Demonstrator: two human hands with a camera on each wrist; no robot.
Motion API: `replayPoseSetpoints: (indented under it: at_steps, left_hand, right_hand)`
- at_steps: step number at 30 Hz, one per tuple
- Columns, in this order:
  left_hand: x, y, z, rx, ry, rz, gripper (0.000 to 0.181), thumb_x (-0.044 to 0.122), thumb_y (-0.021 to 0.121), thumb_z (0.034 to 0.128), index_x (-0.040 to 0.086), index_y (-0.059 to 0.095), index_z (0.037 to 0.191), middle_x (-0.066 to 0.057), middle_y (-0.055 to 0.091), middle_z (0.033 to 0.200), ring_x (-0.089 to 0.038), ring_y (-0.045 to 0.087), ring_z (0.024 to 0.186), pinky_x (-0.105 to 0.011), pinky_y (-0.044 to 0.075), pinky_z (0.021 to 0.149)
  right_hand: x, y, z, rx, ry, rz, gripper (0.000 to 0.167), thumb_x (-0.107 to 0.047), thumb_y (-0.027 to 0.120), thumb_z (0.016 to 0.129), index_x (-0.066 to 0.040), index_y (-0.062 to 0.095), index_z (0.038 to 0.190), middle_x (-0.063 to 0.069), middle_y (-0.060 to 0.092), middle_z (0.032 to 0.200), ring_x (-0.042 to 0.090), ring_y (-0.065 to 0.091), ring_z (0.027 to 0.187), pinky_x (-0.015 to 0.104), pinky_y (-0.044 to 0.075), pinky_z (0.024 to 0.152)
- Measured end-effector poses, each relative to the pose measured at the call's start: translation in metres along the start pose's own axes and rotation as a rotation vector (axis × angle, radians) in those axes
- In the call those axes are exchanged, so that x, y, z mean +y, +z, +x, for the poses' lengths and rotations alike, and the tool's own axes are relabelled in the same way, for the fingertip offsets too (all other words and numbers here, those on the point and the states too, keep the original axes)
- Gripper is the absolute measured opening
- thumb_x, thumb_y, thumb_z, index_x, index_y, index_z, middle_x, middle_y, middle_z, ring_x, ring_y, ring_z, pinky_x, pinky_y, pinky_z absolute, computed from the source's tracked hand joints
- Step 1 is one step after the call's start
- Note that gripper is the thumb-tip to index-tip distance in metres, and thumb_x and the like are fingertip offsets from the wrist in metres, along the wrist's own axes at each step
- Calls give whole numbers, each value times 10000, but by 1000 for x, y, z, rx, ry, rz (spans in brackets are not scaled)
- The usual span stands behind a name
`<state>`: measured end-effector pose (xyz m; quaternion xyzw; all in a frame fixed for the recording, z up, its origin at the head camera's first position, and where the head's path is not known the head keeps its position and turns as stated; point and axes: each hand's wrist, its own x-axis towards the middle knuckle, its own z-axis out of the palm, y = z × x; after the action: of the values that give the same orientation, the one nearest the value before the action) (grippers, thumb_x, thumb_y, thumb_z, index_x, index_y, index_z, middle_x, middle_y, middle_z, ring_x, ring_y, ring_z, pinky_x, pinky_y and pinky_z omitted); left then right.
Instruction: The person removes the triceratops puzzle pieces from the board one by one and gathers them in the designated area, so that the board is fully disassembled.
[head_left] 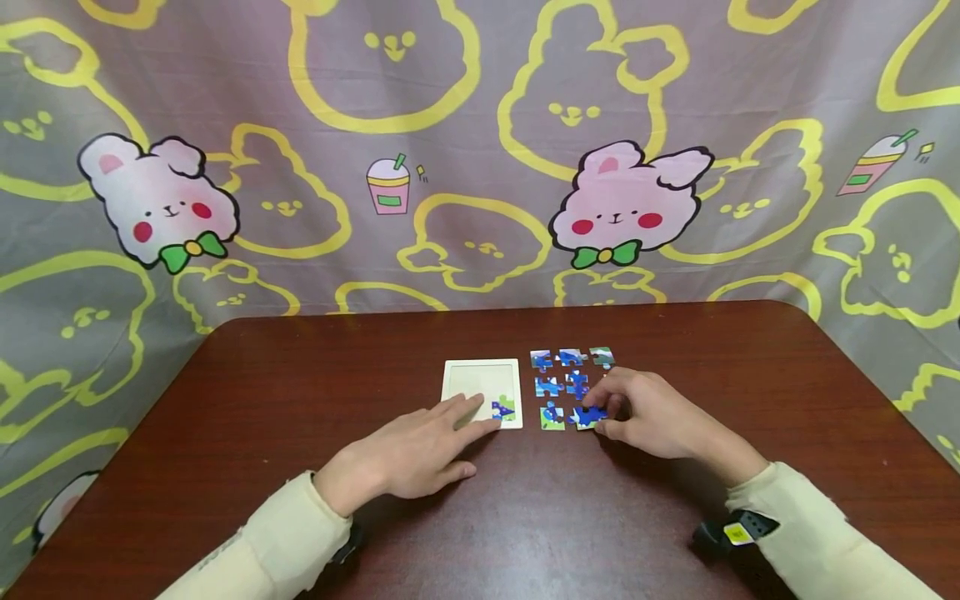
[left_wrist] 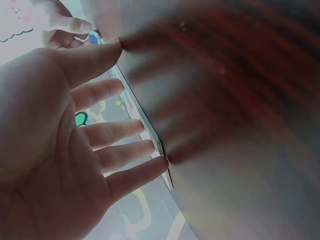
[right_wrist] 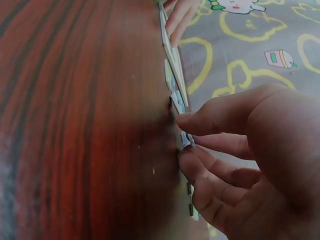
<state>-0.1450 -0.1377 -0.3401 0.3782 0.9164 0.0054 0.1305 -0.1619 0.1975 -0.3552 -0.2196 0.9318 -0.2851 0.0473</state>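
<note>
A shallow white puzzle tray [head_left: 457, 377] lies on the table, with one blue and green jigsaw piece [head_left: 503, 408] in its near right corner. My left hand [head_left: 416, 450] rests with its fingers spread on the tray's near left part. The left wrist view shows those fingers [left_wrist: 117, 135] extended at the tray's edge. To the right of the tray, my right hand [head_left: 660, 415] pinches a blue puzzle piece [head_left: 590, 417] between thumb and fingers. In the right wrist view the pinched piece [right_wrist: 187, 140] is mostly hidden by the fingertips.
Several loose jigsaw pieces lie in rows right of the tray, among them a green-edged piece [head_left: 552, 422] beside the pinched one and a top-row piece [head_left: 571, 357]. A brown wooden table [head_left: 337, 358] bears everything. Behind it hangs a cartoon-printed curtain [head_left: 480, 167].
</note>
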Motion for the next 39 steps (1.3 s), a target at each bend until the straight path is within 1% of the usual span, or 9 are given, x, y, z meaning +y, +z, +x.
replayPoseSetpoints:
  at_steps: [6, 12, 17, 21, 27, 30, 36, 37, 39]
  left_hand:
    - [0, 0, 0, -9, -11, -14, 595, 372, 605, 1089, 228, 423, 1637, -130, 301, 1754, -346, 341, 1611, -516, 469, 1191]
    - [1, -1, 0, -17, -23, -29, 599, 375, 602, 1091, 244, 412, 1644, -118, 289, 1760, -335, 317, 1623, -507, 467, 1194]
    - [2, -2, 0, -27, -33, -33, 603, 380, 600, 1091, 255, 405, 1648, -106, 280, 1765, -324, 305, 1629, -503, 466, 1196]
    - [3, -2, 0, -31, -41, -36, 605, 380, 604, 1089, 257, 406, 1647, -98, 279, 1767, -314, 303, 1631, -504, 472, 1191]
    - [3, -2, 1, -32, -49, -30, 604, 388, 620, 1080, 260, 423, 1637, -102, 303, 1757, -310, 322, 1623, -504, 474, 1188]
    - [2, -2, 2, -25, -44, -24, 604, 389, 626, 1077, 258, 429, 1633, -109, 316, 1750, -315, 335, 1617, -511, 479, 1182]
    - [2, -1, 3, -21, -38, -21, 613, 389, 639, 1069, 253, 431, 1630, -123, 325, 1744, -325, 344, 1611, -516, 479, 1181]
    - [1, -1, 3, -22, -38, -21, 615, 390, 641, 1068, 254, 430, 1630, -124, 327, 1743, -324, 346, 1611, -515, 482, 1178]
    - [1, -1, 3, -21, -35, -15, 616, 391, 643, 1067, 256, 430, 1630, -126, 330, 1740, -321, 351, 1608, -512, 493, 1167]
  right_hand:
    - [2, 2, 0, -19, 3, 1, 246, -136, 866, 870, -161, 796, 1104, -20, 666, 983, 105, 585, 839, 254, 502, 689]
    - [1, 1, 1, -36, 24, 14, 290, -161, 889, 856, -144, 786, 1127, -8, 678, 995, 115, 605, 855, 248, 530, 692]
    - [-1, -1, 4, -14, 35, 52, 308, -191, 902, 853, -130, 759, 1120, -6, 688, 958, 123, 619, 840, 249, 539, 656]
    - [-6, 0, 13, 12, -2, 72, 265, -182, 899, 857, -128, 757, 1075, -13, 699, 920, 124, 615, 804, 262, 524, 645]
    - [-21, 9, 29, 3, -59, 124, 254, -153, 893, 855, -97, 752, 1060, -4, 706, 902, 115, 628, 782, 265, 535, 631]
    - [-29, 15, 36, -8, -65, 144, 260, -140, 886, 861, -83, 748, 1074, 20, 708, 924, 105, 639, 755, 268, 545, 612]
    - [-42, 27, 50, -11, -107, 109, 319, -144, 890, 858, -69, 746, 1132, 42, 734, 1003, 58, 653, 775, 262, 535, 699]
    - [-43, 28, 51, -15, -113, 112, 329, -143, 888, 859, -63, 744, 1144, 45, 736, 1002, 58, 652, 778, 268, 535, 696]
    - [-45, 31, 55, -30, -103, 120, 350, -134, 888, 858, -58, 743, 1167, 44, 730, 1011, 59, 654, 783, 270, 534, 704]
